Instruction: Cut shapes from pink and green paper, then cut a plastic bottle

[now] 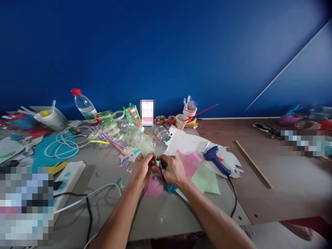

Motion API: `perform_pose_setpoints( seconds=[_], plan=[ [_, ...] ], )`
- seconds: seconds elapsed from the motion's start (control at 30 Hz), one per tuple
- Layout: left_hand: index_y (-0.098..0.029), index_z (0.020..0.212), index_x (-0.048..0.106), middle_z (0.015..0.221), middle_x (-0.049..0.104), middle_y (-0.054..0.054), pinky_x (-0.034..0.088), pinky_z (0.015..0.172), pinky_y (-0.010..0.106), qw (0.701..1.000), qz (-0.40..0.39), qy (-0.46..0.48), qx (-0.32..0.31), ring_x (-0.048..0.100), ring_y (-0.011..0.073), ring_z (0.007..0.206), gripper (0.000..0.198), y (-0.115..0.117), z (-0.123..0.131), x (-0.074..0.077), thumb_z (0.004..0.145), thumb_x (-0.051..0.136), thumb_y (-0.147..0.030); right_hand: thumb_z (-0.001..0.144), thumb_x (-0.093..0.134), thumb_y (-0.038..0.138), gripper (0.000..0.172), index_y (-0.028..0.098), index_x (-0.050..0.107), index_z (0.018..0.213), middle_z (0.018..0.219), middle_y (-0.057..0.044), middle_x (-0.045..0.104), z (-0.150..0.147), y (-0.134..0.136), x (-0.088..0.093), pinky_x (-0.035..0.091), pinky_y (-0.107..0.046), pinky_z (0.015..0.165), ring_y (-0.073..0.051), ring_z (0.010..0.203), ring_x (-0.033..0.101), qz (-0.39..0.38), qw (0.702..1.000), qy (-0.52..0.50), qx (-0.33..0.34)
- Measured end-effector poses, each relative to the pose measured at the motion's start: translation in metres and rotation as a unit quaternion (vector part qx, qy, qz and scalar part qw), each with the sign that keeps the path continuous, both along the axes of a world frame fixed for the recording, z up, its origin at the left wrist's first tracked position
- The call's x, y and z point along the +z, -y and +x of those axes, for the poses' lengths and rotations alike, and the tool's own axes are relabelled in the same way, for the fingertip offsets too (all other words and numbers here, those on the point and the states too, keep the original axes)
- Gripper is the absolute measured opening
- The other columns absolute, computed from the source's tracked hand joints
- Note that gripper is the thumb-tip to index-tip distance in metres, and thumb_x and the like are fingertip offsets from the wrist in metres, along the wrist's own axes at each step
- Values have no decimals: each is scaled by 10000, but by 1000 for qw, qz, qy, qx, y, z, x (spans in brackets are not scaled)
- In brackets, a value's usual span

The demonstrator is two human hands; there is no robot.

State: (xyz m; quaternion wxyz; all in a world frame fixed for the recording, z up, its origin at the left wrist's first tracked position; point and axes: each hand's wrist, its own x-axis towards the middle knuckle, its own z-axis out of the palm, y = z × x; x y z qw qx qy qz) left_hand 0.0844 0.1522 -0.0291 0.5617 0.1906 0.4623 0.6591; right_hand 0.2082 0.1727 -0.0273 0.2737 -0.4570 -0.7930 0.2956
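Observation:
My right hand (172, 169) grips a pair of dark-handled scissors (161, 171), whose blades point up and away toward the back of the table. Close beside it, my left hand (141, 169) is closed in a pinch near the blades. Whatever lies between its fingers is too small and hidden to make out. Below the hands is a cut piece of pink paper (155, 187). To the right, pale green paper (209, 178) and another pink sheet (190, 162) overlap. Pink scraps (122, 162) and a blue strip lie left of my left hand.
A blue glue gun (218, 160) rests on torn white paper (186, 138), its cord running forward. Behind stand paper cups (181, 121), cut plastic bottles and straws, and a red-capped bottle (85, 107). A power strip (70, 176) with cables lies left; a wooden stick (254, 164) right.

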Motion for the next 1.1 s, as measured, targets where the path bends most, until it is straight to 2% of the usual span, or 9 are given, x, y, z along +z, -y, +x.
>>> perform_pose_setpoints(
  seconds=[0.3, 0.73, 1.1],
  plan=[
    [-160, 732, 614, 605, 589, -37, 359, 488, 200, 1000, 2, -16, -19, 496, 71, 499, 275, 1, 1, -7, 589, 791, -314, 761, 663, 431, 235, 204, 684, 817, 587, 8, 589, 1, 0, 4, 367, -276, 595, -164, 599, 544, -13, 1000, -11, -21],
    [-160, 726, 635, 616, 608, -29, 400, 528, 200, 998, 15, -35, -41, 540, 86, 540, 240, 0, -3, -19, 638, 784, -326, 768, 662, 481, 310, 177, 699, 811, 540, 13, 565, 2, 0, 4, 358, -248, 565, -133, 540, 506, -34, 998, -1, -46],
    [-154, 708, 634, 601, 598, -29, 380, 508, 195, 998, 17, -42, -39, 524, 77, 524, 244, 0, -3, -18, 634, 782, -334, 766, 660, 498, 335, 167, 699, 791, 529, 8, 558, 1, 1, 2, 312, -225, 509, -119, 516, 478, -36, 998, -10, -46]
  ],
)
